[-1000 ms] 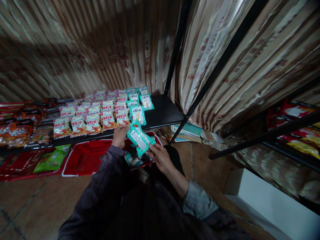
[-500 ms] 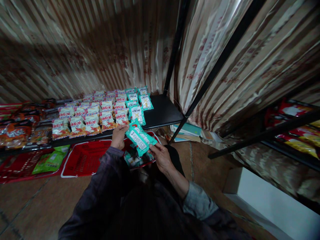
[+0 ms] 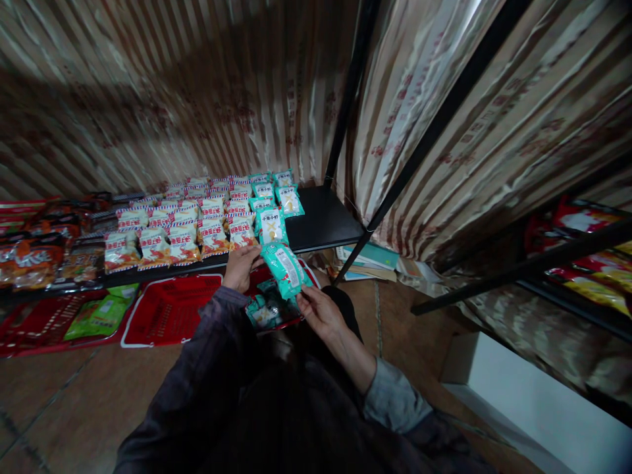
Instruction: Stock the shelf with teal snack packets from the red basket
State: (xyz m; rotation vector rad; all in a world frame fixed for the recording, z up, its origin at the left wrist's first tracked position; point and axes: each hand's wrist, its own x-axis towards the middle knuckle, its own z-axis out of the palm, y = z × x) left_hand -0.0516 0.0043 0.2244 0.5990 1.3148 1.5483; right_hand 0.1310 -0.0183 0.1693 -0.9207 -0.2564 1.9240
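Note:
A teal snack packet (image 3: pixel 285 268) with its printed back up is held between my two hands over a red basket. My left hand (image 3: pixel 241 266) pinches its upper left corner. At its lower right end, my right hand (image 3: pixel 320 311) grips the edge with thumb and fingers. More teal packets (image 3: pixel 266 311) lie in the red basket below. On the black shelf (image 3: pixel 323 220), teal-and-white packets (image 3: pixel 271 226) stand in a column at the right end of rows of white-and-red packets (image 3: pixel 182 242).
Left of the basket are a red basket (image 3: pixel 170 313) and another holding green packets (image 3: pixel 101 316). Orange packets (image 3: pixel 37 253) fill the shelf's left. A black post (image 3: pixel 419 155) rises right of the shelf; books (image 3: pixel 370 257) lie behind it. A white box (image 3: pixel 533 388) sits lower right.
Two overlapping teal packets were visible between my hands; now one shows there, turned more upright. My left hand has shifted slightly right.

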